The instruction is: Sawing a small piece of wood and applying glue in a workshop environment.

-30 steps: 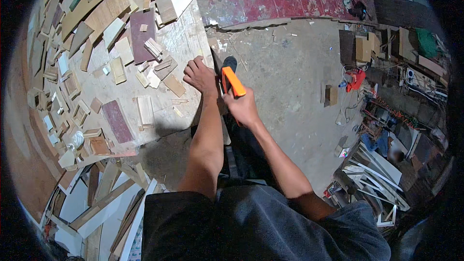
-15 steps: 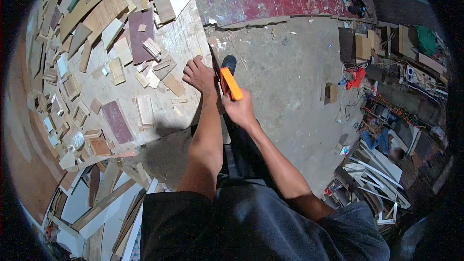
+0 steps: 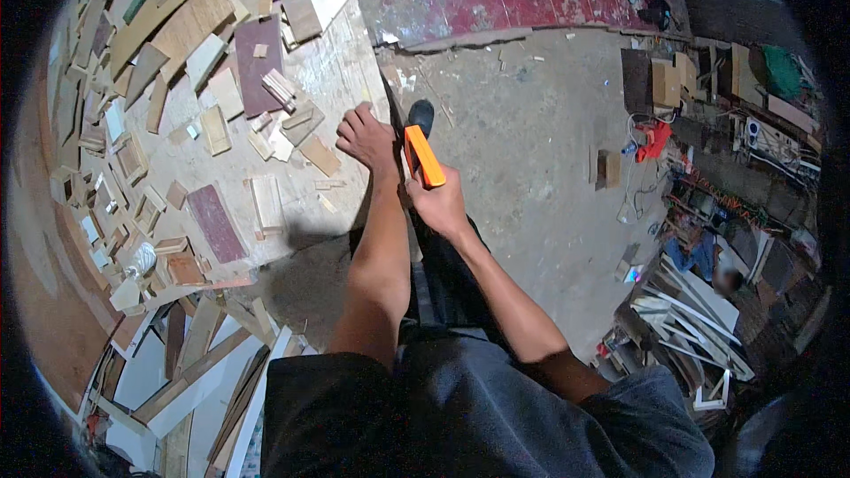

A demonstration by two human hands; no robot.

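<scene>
My left hand (image 3: 366, 138) lies on the right edge of a pale wooden worktop (image 3: 350, 66), fingers bent and slightly apart, palm down. Just right of it, my right hand (image 3: 440, 204) is wrapped round the orange handle of a hand saw (image 3: 426, 158). The saw's dark blade shows almost edge-on, running away from me along the worktop's edge. Where its teeth meet the wood is hidden by my left hand and wrist. Near my left fingers lies a small tan offcut (image 3: 320, 156).
Many wood offcuts cover the worktop, among them a maroon board (image 3: 258, 66). Long boards (image 3: 190, 381) lean at the lower left. On the right are a small wooden block (image 3: 607, 169), cables, a red item (image 3: 652, 141) and white strips (image 3: 691, 327). My shoe (image 3: 421, 115) stands on the concrete.
The saw handle has shifted very slightly toward me, and less of the blade shows. My left hand stays in the same place on the worktop.
</scene>
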